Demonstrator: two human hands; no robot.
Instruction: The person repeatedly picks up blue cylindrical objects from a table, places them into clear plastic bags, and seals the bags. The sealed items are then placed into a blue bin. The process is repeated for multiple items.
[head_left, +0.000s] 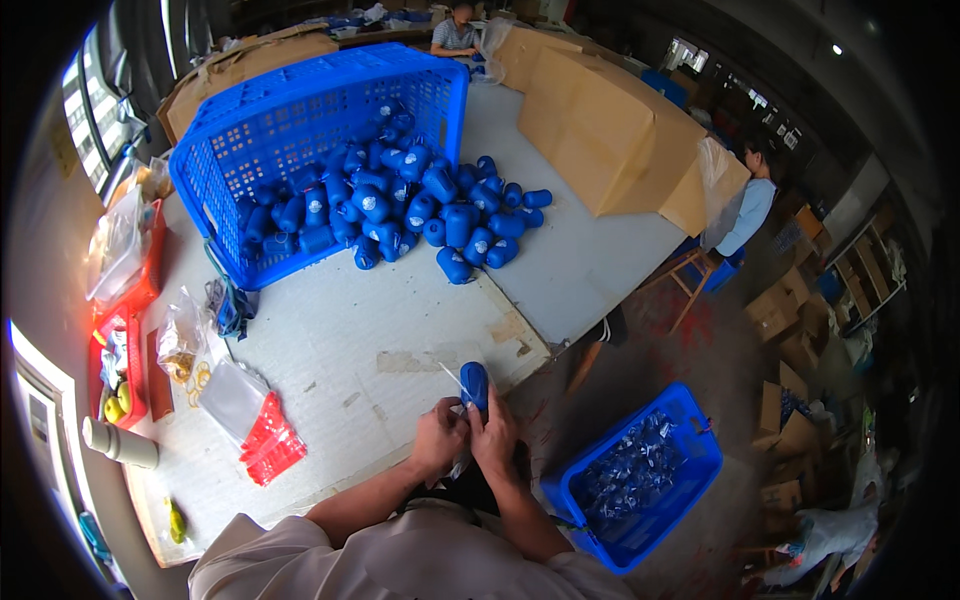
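My right hand (496, 437) holds a blue cylindrical item (473, 383) upright near the table's front edge. My left hand (441, 435) is closed beside it, its fingers pinching something small that I cannot make out. A thin white strip (454, 380) slants up along the left side of the item. Farther back, many similar blue items (373, 203), some with round white prints, spill from a blue plastic basket (321, 69) lying on its side on the white table (337, 315).
Clear plastic bags with red edges (274, 442), a flask (120, 442) and red baskets (127, 360) sit at left. Cardboard boxes (600, 120) stand behind. A blue crate (637, 480) of wrapped pieces is at lower right. Other people (750, 199) are at the back and right.
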